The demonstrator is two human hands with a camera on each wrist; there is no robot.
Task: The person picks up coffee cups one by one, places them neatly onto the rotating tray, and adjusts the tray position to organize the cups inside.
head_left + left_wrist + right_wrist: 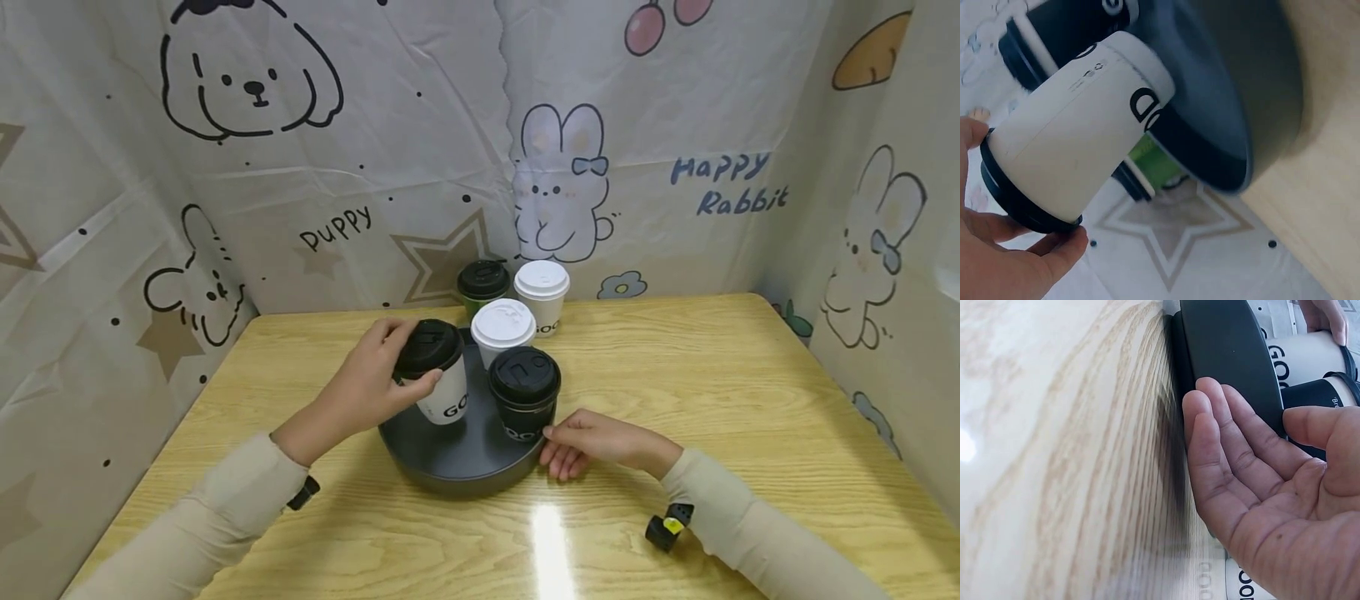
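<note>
My left hand grips a white paper coffee cup by its black lid, thumb on the near side and fingers around the far side. The cup is upright over the round dark grey tray, its base close to the tray floor. At the tray's right edge, my right hand holds the wall, thumb at the rim and fingers along the outside. A black coffee cup with a black lid stands in the tray beside that thumb. Behind it is a white-lidded white cup.
Beyond the tray, a green cup with a black lid and another white cup with a white lid stand near the table's back edge. A printed cloth hangs around the wooden table at the back and sides.
</note>
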